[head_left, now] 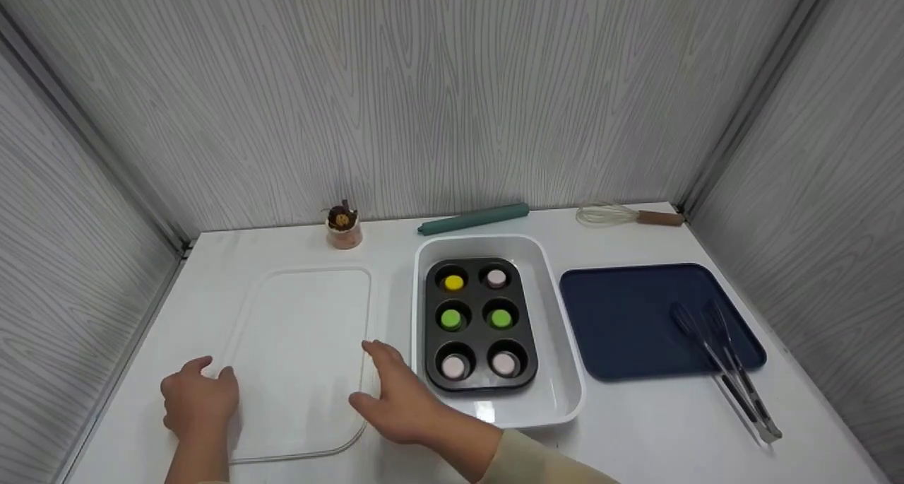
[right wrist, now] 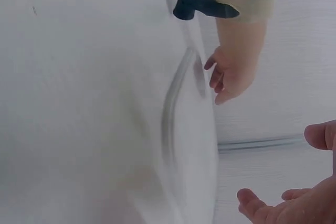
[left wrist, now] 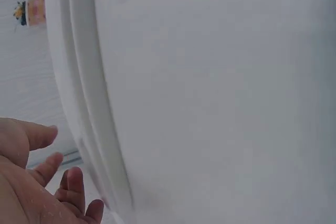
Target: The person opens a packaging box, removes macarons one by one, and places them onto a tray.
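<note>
A flat white lid with rounded corners and a raised rim lies on the table's left half. My left hand is beside its left edge, fingers bent loosely and thumb towards the rim; in the left wrist view this hand has its fingers apart with nothing between them. At the lid's right edge, my right hand has its fingers extended and thumb spread, holding nothing. To its right stands a white tub with a dark muffin tin inside. Yellow, green and pale pink round pieces sit in the tin's cups.
A navy tray lies at right, with metal tongs across its edge. Along the back are a small potted plant, a green rolling pin and a whisk. Grey panel walls enclose the table.
</note>
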{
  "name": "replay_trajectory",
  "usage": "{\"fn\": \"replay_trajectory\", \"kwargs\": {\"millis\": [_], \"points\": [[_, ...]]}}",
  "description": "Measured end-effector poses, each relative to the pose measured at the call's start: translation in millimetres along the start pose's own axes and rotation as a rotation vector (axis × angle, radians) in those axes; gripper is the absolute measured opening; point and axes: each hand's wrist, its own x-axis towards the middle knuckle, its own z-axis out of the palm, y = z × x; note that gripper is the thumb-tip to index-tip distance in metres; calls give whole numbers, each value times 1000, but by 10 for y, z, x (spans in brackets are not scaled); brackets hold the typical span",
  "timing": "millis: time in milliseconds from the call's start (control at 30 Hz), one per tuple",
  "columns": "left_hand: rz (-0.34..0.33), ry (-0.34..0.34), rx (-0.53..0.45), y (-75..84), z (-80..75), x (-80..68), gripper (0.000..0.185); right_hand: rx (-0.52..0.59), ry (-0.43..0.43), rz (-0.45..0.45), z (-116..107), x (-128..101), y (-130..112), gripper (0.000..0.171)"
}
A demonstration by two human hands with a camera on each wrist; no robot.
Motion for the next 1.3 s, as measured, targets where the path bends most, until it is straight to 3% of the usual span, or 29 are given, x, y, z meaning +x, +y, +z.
{"fn": "replay_trajectory", "kwargs": {"millis": [133,233,333,600,800,1000,1300], "points": [[127,-1,-71,240,59,-214,54,-51,122,-117,-480,-169,21,74],[222,-65,-110,388,116,-405,54,-95,244,-161,-890,-290,88,73],[269,-165,-136,506,214,-568,59,-118,363,-183,-1281,-408,207,70],[338,-379,-224,824,637,-1020,73,-159,562,-73,-2207,-834,526,70],[408,-586,-293,955,836,-1289,99,-237,652,42,-2763,-1246,829,75],[480,-692,-336,969,941,-1363,106,-290,708,218,-3140,-1647,1153,85],[473,-769,-405,910,1033,-1352,109,-307,778,345,-3359,-2020,1663,88]]}}
